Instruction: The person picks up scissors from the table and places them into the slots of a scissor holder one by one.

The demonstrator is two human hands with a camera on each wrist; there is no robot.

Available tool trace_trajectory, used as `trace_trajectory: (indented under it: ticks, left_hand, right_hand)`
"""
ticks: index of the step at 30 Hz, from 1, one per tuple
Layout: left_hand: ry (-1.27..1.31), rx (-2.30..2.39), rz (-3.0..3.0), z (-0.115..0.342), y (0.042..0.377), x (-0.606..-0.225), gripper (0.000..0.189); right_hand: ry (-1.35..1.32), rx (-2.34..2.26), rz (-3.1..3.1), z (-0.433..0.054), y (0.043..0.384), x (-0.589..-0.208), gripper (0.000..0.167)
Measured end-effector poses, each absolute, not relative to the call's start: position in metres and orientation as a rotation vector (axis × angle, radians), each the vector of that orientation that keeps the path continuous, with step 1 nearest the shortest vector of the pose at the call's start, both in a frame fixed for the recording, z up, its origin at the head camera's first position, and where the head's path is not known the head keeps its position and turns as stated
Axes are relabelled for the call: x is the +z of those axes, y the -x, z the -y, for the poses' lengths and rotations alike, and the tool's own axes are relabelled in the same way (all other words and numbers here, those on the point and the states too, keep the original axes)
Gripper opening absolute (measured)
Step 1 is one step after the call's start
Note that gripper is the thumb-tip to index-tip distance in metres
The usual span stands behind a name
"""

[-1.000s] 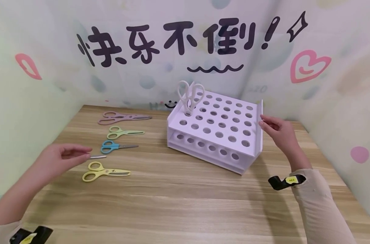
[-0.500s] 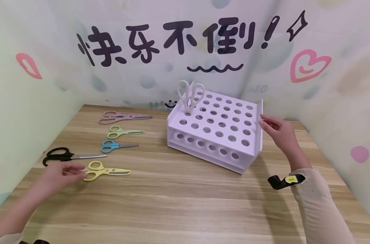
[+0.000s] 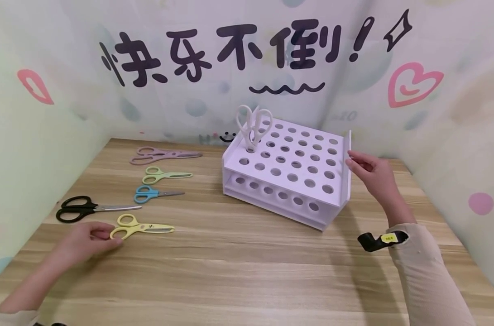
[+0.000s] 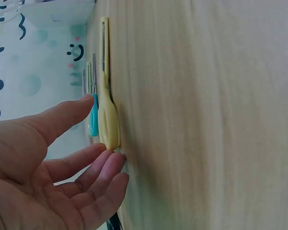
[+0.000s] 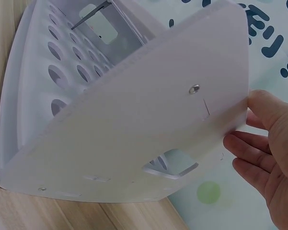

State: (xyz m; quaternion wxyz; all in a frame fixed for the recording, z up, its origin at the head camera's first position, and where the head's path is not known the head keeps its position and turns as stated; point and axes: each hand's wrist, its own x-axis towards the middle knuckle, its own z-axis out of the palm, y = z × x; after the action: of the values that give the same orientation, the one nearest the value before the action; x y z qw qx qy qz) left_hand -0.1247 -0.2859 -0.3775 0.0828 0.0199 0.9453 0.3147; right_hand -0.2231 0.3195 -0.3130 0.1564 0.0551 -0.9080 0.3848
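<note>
In the head view my left hand (image 3: 85,242) is at the handle loops of the yellow scissors (image 3: 146,227), which lie flat on the wooden table. The left wrist view shows the fingers right at the handle end of these yellow scissors (image 4: 108,122), with the thumb held apart from them. My right hand (image 3: 373,176) pinches the upper edge of the side panel of a white rack (image 3: 287,170) with rows of round holes. The right wrist view shows the thumb at the panel's edge and fingertips on the outer face (image 5: 191,129). White-handled scissors (image 3: 252,131) stand upright in one hole.
Black scissors (image 3: 81,208) lie just behind the yellow ones. Farther back are blue scissors (image 3: 146,194), green scissors (image 3: 153,175) and pink scissors (image 3: 151,155), blades pointing right. A printed cloth (image 3: 181,104) hangs behind the table (image 3: 230,271).
My left hand has moved from over the black scissors, down and then right, to the yellow scissors' handles. The black scissors have come into view. The right hand keeps its place on the rack.
</note>
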Motion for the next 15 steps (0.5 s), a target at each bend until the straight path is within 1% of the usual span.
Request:
trace_trajectory:
  ticks: [10,12,15]
  left_hand:
    - [-0.099,0.861,-2.980,0.280,0.124,-0.387,0.053]
    - [-0.116,0.851,-3.022,0.280,0.124,-0.389,0.049]
    - [-0.144,0.871,-3.088,0.278,0.122,-0.392,0.040]
  right_hand:
    - [-0.178,1.103,2.586,-0.320,0.223,-0.311,0.040]
    - [-0.161,1.099,2.597,-0.320,0.223,-0.311,0.041]
    - [-0.145,1.097,2.611,-0.320,0.223,-0.312,0.043]
